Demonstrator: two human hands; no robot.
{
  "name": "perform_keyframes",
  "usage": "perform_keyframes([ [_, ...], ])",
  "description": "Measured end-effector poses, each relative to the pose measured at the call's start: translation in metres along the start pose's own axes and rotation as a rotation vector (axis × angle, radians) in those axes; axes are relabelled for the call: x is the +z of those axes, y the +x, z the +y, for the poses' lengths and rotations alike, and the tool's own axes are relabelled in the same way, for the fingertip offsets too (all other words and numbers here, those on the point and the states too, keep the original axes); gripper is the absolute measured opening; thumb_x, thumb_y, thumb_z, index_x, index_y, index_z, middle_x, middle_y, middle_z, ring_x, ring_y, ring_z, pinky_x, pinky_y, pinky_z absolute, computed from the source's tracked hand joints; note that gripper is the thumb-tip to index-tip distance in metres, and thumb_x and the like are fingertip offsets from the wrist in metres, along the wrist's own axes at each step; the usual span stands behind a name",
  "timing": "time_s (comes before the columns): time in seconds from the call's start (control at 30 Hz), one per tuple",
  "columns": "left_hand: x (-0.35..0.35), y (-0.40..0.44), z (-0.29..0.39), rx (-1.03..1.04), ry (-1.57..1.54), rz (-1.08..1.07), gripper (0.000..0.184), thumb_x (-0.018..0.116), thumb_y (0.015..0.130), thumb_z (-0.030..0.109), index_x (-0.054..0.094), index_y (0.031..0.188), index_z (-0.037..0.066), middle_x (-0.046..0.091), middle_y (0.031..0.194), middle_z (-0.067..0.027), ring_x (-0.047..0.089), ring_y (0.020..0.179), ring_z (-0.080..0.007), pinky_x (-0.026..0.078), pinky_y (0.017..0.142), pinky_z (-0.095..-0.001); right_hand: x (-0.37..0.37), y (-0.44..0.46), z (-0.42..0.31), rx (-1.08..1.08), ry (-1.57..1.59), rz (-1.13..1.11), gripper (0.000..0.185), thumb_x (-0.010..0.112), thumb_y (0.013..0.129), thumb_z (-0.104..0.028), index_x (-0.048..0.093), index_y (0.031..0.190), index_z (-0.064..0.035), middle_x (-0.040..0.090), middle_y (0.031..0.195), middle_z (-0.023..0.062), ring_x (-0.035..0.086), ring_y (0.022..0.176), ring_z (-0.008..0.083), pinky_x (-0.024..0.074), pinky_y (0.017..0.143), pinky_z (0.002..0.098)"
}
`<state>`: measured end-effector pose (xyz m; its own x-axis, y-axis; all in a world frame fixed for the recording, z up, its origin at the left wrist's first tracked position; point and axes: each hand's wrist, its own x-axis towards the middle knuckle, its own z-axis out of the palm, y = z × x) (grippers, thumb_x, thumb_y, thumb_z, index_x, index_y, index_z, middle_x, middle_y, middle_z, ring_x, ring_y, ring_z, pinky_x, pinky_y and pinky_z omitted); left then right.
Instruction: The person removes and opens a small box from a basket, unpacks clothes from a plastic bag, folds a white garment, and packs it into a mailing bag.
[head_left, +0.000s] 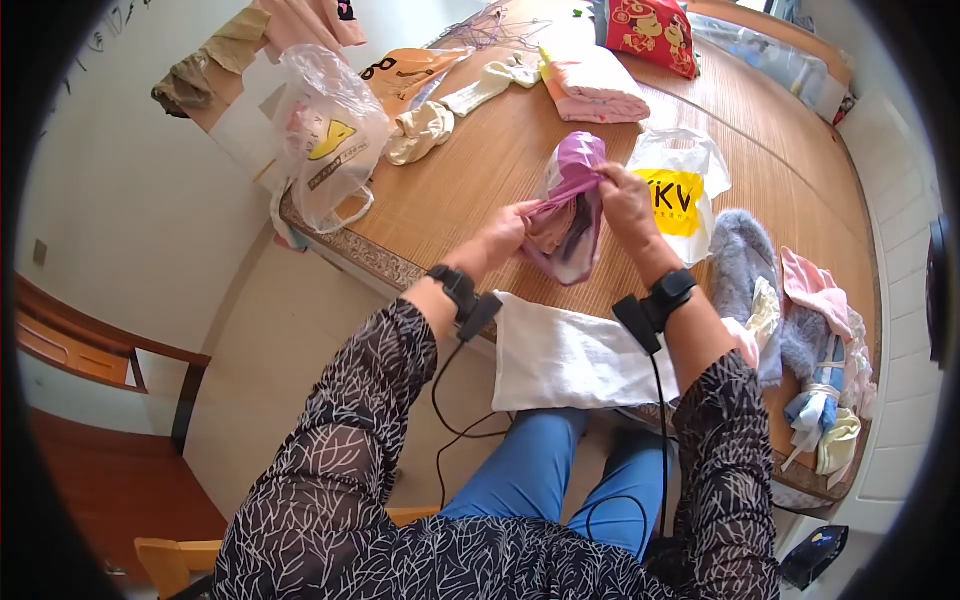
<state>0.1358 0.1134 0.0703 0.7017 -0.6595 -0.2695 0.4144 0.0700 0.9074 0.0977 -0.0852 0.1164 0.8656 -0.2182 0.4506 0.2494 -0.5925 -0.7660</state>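
Observation:
A purple and clear plastic bag (577,240) is held up over the wooden table (460,180), with something pinkish and dark showing inside it. My left hand (504,234) pinches its left edge, and my right hand (627,205) grips its upper right edge. Below the bag, a white cloth (570,350) hangs over the table's front edge. Just right of my right hand lies a white bag with a yellow KKV print (675,205).
At the left table edge stands a clear plastic bag (330,140), near beige cloths (422,132) and an orange bag (410,75). Behind are a folded pink cloth (595,88) and a red bag (650,35). Grey fluffy items (742,260) and tied cloths (822,400) lie right.

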Motion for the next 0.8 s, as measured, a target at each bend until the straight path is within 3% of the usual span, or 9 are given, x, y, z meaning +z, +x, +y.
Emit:
perform_keyframes([
  [0.1, 0.018, 0.003, -0.037, 0.032, -0.486, -0.182, 0.041, 0.036, 0.093, 0.008, 0.040, 0.133, 0.006, 0.055, 0.122, -0.0101, 0.056, 0.111, -0.0242, 0.049, 0.093, -0.0437, -0.003, 0.022, -0.055, -0.090, -0.068, -0.133, 0.022, 0.052, 0.082, -0.011, 0.065, 0.098, -0.0026, 0.065, 0.090, 0.0210, 0.063, 0.089, 0.0341, 0.0489, 0.080, 0.0372],
  [0.17, 0.050, -0.018, -0.043, 0.031, -0.696, -0.270, 0.039, 0.033, 0.094, 0.010, 0.042, 0.132, 0.006, 0.055, 0.122, -0.0102, 0.056, 0.109, -0.0246, 0.049, 0.092, -0.0432, 0.001, 0.017, -0.072, -0.177, -0.145, -0.221, 0.022, 0.052, 0.084, -0.011, 0.064, 0.099, -0.0019, 0.066, 0.089, 0.0179, 0.064, 0.084, 0.0269, 0.0490, 0.077, 0.0336],
  [0.27, 0.066, -0.009, -0.105, -0.080, -1.029, -0.086, 0.036, 0.032, 0.096, 0.016, 0.044, 0.128, 0.005, 0.056, 0.120, -0.0103, 0.058, 0.106, -0.0250, 0.049, 0.092, -0.0419, -0.001, -0.011, -0.087, -0.125, -0.075, -0.430, 0.027, 0.056, 0.085, -0.012, 0.061, 0.109, -0.0022, 0.066, 0.095, 0.0155, 0.064, 0.089, 0.0244, 0.0491, 0.081, 0.0325],
  [0.3, 0.056, 0.003, -0.146, -0.083, -1.041, -0.220, 0.035, 0.032, 0.097, 0.022, 0.047, 0.124, 0.005, 0.056, 0.118, -0.0104, 0.059, 0.102, -0.0261, 0.048, 0.092, -0.0427, -0.003, -0.025, -0.084, -0.125, -0.057, -0.468, 0.030, 0.058, 0.084, -0.012, 0.059, 0.113, -0.0022, 0.066, 0.097, 0.0156, 0.064, 0.092, 0.0250, 0.0490, 0.082, 0.0330],
  [0.37, 0.090, -0.043, -0.112, -0.246, -0.819, 0.023, 0.035, 0.034, 0.097, 0.028, 0.050, 0.119, 0.006, 0.058, 0.115, -0.0096, 0.060, 0.099, -0.0260, 0.048, 0.091, -0.0444, -0.012, -0.056, -0.058, -0.171, -0.136, -0.395, 0.036, 0.059, 0.081, -0.015, 0.057, 0.115, -0.0045, 0.063, 0.102, 0.0207, 0.062, 0.095, 0.0344, 0.0492, 0.082, 0.0397],
  [0.43, 0.081, -0.040, -0.135, -0.248, -0.772, -0.040, 0.033, 0.037, 0.097, 0.031, 0.054, 0.115, 0.008, 0.060, 0.112, -0.0090, 0.060, 0.098, -0.0254, 0.048, 0.088, -0.0462, -0.019, -0.094, -0.042, -0.104, -0.363, -0.301, 0.033, 0.062, 0.077, -0.014, 0.057, 0.108, -0.0027, 0.062, 0.097, 0.0209, 0.059, 0.091, 0.0385, 0.0488, 0.078, 0.0444],
  [0.67, 0.066, -0.058, -0.124, -0.365, -0.412, 0.042, 0.025, 0.046, 0.093, 0.028, 0.059, 0.101, 0.009, 0.064, 0.092, -0.0075, 0.063, 0.086, -0.0248, 0.051, 0.080, -0.0446, 0.005, -0.161, -0.026, -0.246, -0.728, -0.140, 0.041, 0.065, 0.069, -0.016, 0.054, 0.107, -0.0060, 0.057, 0.093, 0.0115, 0.057, 0.089, 0.0306, 0.0481, 0.076, 0.0402],
  [0.77, 0.060, -0.064, -0.115, -0.247, 0.031, 0.255, 0.018, 0.050, 0.091, 0.021, 0.061, 0.097, 0.008, 0.064, 0.089, -0.0095, 0.063, 0.086, -0.0206, 0.052, 0.073, -0.0412, 0.012, -0.150, -0.011, -0.307, -0.816, -0.163, 0.038, 0.063, 0.069, -0.016, 0.055, 0.104, -0.0066, 0.057, 0.089, 0.0110, 0.058, 0.085, 0.0294, 0.0486, 0.073, 0.0399],
  [0.8, 0.056, -0.063, -0.112, -0.122, 0.217, 0.300, 0.017, 0.051, 0.089, 0.018, 0.061, 0.097, 0.007, 0.064, 0.089, -0.0106, 0.063, 0.086, -0.0216, 0.052, 0.073, -0.0406, 0.011, -0.146, -0.008, -0.312, -0.769, -0.147, 0.026, 0.060, 0.074, -0.016, 0.058, 0.099, -0.0084, 0.059, 0.086, 0.0122, 0.059, 0.081, 0.0310, 0.0495, 0.071, 0.0412],
])
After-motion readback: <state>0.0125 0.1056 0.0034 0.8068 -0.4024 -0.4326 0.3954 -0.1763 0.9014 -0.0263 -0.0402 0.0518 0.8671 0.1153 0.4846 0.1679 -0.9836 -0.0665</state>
